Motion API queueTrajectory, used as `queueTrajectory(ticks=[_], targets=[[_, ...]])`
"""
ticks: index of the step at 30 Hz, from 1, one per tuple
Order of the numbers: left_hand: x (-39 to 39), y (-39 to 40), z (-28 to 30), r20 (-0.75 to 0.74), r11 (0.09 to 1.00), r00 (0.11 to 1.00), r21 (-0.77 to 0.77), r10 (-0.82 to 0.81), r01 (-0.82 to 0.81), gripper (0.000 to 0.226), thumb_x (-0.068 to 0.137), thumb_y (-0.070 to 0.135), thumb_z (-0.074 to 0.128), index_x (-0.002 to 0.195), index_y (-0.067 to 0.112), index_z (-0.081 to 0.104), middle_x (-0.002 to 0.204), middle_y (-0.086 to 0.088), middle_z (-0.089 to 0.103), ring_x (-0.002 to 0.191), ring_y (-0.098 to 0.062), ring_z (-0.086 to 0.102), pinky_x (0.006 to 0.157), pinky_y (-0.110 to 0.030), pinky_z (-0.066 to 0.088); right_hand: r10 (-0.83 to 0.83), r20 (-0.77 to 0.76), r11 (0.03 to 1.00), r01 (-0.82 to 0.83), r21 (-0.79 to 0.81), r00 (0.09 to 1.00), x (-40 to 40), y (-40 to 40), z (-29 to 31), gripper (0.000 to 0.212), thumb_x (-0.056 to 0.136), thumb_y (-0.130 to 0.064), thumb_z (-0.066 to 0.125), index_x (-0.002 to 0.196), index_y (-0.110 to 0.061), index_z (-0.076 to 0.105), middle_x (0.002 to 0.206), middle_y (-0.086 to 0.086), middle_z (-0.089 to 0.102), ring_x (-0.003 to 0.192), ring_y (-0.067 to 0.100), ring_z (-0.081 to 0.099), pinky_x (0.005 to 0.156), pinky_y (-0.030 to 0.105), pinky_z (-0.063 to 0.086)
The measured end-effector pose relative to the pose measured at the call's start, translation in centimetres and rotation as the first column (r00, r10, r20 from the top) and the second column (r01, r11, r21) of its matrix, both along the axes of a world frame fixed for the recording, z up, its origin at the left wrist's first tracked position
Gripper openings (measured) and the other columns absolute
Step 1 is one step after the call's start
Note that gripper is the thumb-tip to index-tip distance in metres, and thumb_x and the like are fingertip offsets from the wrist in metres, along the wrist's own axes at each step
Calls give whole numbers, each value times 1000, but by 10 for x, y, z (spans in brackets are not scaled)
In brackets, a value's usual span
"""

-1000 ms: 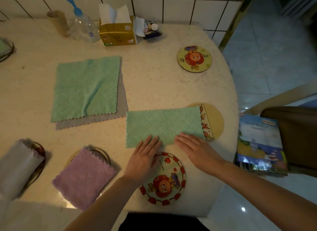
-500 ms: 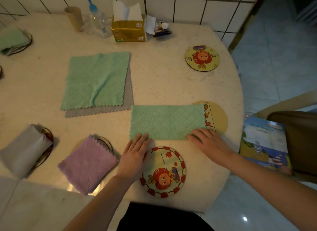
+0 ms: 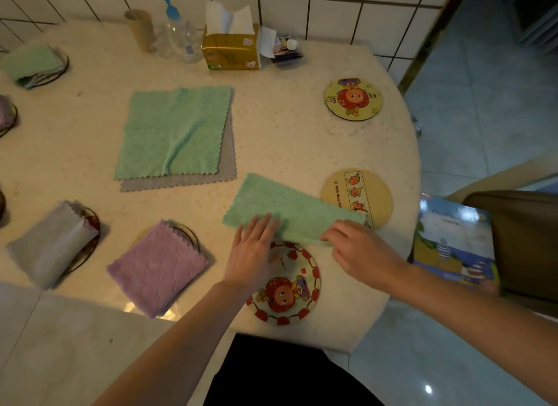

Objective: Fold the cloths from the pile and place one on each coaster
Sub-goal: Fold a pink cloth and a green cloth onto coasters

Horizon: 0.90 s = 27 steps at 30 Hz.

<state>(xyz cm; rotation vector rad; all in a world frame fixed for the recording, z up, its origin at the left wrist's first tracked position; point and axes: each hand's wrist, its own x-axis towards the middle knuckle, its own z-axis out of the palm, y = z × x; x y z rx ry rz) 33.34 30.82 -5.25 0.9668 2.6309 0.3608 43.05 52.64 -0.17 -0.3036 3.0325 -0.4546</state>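
Half-folded green cloth (image 3: 283, 208) just behind the red-edged coaster (image 3: 285, 288): our left hand (image 3: 252, 253) presses flat, our right hand (image 3: 362, 251) pinches its near edge; a lopsided pull could skew the fold.

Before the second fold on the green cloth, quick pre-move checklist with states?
1. Right hand pinches the folded green cloth at its right end: ok.
2. Left hand lies flat on the cloth's left part: ok.
3. Cloth lying square: not ok, skewed, right end over the tan coaster.
4. Near coaster free for it: ok, only the left hand overlaps its rim.
5. Far coaster bare: ok.
6. Pile left: green on grey; more beneath, cannot tell.
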Motion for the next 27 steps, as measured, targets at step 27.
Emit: queueTrajectory(ticks=[27], targets=[[38, -30, 5, 732, 761, 647, 291, 213, -580, 23, 94, 28, 57, 85, 11, 70, 82, 8, 65, 75, -4, 58, 66, -22, 45, 182, 309, 943, -78, -323, 933, -15, 6, -44, 29, 89, -28, 59, 118, -26, 59, 102, -5, 67, 90, 8, 61, 73, 24, 47]])
